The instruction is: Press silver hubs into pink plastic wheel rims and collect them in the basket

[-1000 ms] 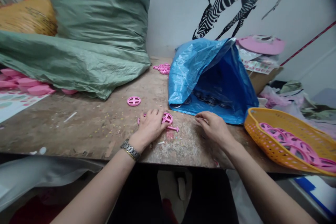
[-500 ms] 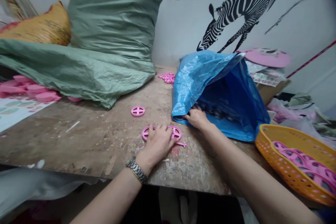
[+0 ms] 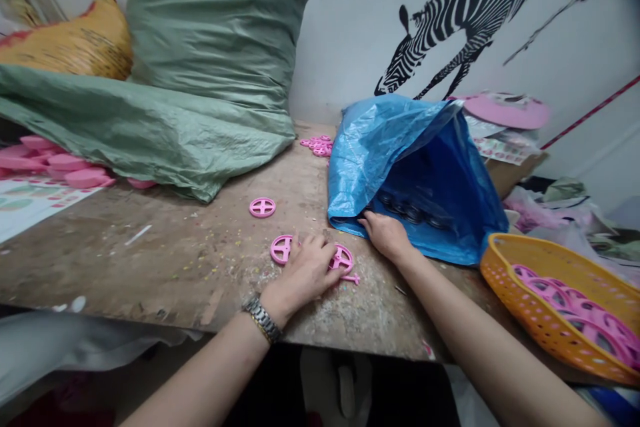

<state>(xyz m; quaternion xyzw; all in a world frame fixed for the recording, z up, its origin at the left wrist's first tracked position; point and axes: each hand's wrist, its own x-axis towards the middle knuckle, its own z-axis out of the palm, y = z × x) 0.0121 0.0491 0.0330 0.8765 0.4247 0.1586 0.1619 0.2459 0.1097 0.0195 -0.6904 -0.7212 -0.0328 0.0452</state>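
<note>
Head view, bag (image 3: 357, 160) of dark rings (image 3: 413, 214), basket (image 3: 523, 310) of pink wheels (image 3: 584, 310), fingers' (image 3: 320, 242) grip unclear

1. The light is soft and rather dim; its direction is hard to tell.
2. Just beyond the fingers of the right hand (image 3: 387, 235), pale glare streaks the blue bag (image 3: 357, 163).
3. Right of those fingers, shadow inside the bag makes the black rings (image 3: 413, 213) hard to pick out.
4. Nearer the person than the fingers of the left hand (image 3: 311, 269), the space under the table (image 3: 227, 293) is almost black.
5. Far right of both hands' fingers, wide-angle stretch pulls the basket (image 3: 520, 310) long.
</note>
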